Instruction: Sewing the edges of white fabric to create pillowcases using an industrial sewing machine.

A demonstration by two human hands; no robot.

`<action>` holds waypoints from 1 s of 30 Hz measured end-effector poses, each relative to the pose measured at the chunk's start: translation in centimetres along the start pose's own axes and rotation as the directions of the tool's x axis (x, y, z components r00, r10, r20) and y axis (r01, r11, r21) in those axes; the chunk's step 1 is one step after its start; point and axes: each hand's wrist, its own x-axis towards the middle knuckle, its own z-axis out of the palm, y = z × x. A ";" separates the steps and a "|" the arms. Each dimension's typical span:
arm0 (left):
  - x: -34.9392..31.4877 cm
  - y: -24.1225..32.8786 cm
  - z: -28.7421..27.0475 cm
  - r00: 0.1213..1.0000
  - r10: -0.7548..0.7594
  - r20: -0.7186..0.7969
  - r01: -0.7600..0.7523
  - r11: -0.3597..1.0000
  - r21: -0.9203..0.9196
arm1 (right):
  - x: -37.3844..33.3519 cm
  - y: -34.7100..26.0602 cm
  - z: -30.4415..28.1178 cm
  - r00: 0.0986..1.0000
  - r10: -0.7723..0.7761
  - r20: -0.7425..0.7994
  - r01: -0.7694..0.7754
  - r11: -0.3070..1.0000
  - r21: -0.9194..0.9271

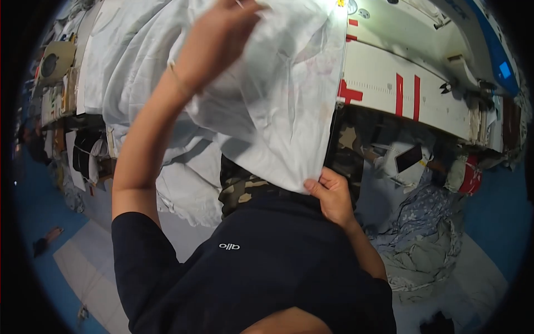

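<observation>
A large white cloth (256,106) spreads in folds over the table and hangs down in front of my lap. My right hand (332,196) is closed on its near corner, with the thumb on top at the cloth's right edge. Raised over the far part of the cloth is my left hand (225,36). Motion smears its fingers, so I cannot tell whether they hold anything. Right of the cloth lies the white bed of a sewing machine (384,83) with red marks. Its blue and white arm (484,33) rises at the far right, and a bright lamp shines near the cloth's far edge.
More white fabric (189,189) hangs beneath the table's left part. On the floor at the right sits a heap of patterned grey-blue fabric (423,234). A dark phone-like slab (409,158) rests below the machine bed. Cluttered shelves (58,94) stand at the left.
</observation>
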 end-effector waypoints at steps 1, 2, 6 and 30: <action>-0.9 3.7 -0.5 0.986 0.029 0.165 -0.018 0.998 -0.068 | -0.3 0.4 -0.1 1.000 -0.002 -0.004 0.002 1.000 0.006; -3.3 6.1 0.3 0.973 0.109 0.205 -0.097 0.993 -0.068 | -0.5 0.5 -0.1 0.999 -0.044 0.008 0.044 0.999 0.030; -7.7 16.2 2.2 0.811 0.234 0.536 -0.076 0.951 -0.300 | -1.7 2.3 -0.7 0.989 -0.138 0.059 0.136 0.990 0.040; -11.9 3.4 0.5 0.803 -0.496 -0.330 0.595 0.696 0.403 | 2.8 -4.4 -3.6 0.510 -0.749 0.422 0.624 -0.015 -0.781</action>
